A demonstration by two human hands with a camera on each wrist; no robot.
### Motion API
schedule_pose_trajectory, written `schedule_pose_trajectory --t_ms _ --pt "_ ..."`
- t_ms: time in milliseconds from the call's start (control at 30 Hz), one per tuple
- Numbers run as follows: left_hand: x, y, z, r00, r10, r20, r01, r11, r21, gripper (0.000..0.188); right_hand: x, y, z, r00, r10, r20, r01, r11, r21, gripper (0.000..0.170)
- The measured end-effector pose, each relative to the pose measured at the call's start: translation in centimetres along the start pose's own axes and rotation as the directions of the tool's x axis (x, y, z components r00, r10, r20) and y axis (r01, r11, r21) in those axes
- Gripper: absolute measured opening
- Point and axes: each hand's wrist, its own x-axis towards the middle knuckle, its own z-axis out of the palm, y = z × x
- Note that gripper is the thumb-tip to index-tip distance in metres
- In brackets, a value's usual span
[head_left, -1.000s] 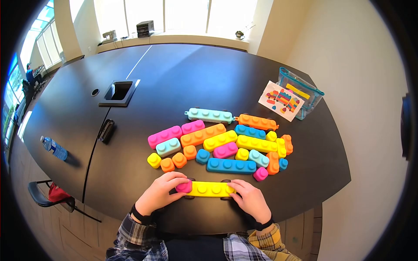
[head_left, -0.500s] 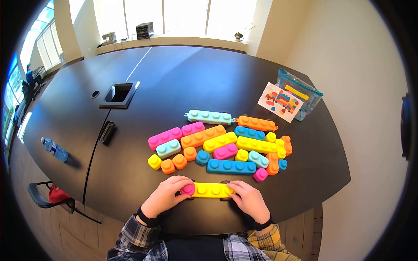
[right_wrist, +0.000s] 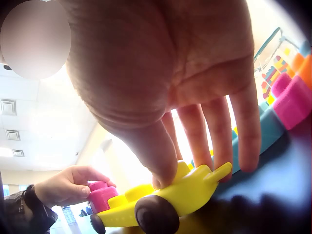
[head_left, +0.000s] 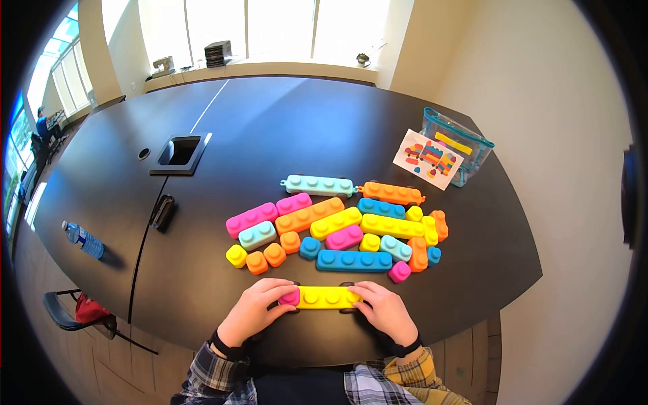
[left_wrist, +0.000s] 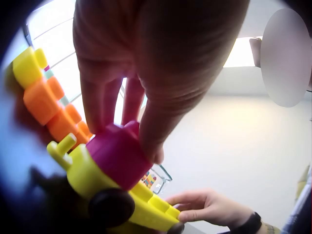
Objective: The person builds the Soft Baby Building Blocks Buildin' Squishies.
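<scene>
In the head view, a yellow wheeled base [head_left: 325, 297] with studs on top stands near the table's front edge. My left hand [head_left: 253, 309] pinches a small pink block [head_left: 290, 298] between thumb and fingers, at the base's left end. The left wrist view shows this pink block [left_wrist: 118, 155] down on the base, beside its yellow hook. With thumb and fingers, my right hand [head_left: 387, 312] holds the base's opposite end. Seen from the right wrist, the thumb rests on a stud there, above a black wheel [right_wrist: 157, 215].
Loose blocks, including a long blue block [head_left: 354, 260], lie just beyond the hands. Behind them a light-blue wheeled base [head_left: 318, 185] is hooked to an orange wheeled base [head_left: 391, 194]. A picture card [head_left: 428, 159] leans on a clear pouch [head_left: 466, 138]. A water bottle [head_left: 83, 239] stands left.
My left hand has shifted the pink block slightly right and down onto the base's left end. The right hand keeps its hold. The head view has turned a little.
</scene>
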Motion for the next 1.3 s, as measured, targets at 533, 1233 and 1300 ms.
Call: schedule_pose_trajectory --t_ms 533,1233,1300 --pt "-0.2 -0.6 1.0 0.998 -0.066 0.002 0.066 0.990 -0.124 0.036 0.1 0.1 0.1 0.999 0.024 0.022 -0.025 0.999 0.022 0.036" --pt "4.2 -7.1 -6.2 0.959 -0.084 -0.269 0.130 0.979 0.160 0.032 0.0 0.0 -0.2 0.999 0.012 0.030 -0.012 1.000 -0.002 0.037" --pt "4.8 -11.9 -6.6 0.944 -0.105 -0.314 0.190 0.948 0.254 0.035 0.0 0.0 -0.1 1.000 0.007 0.028 -0.006 1.000 -0.014 0.037"
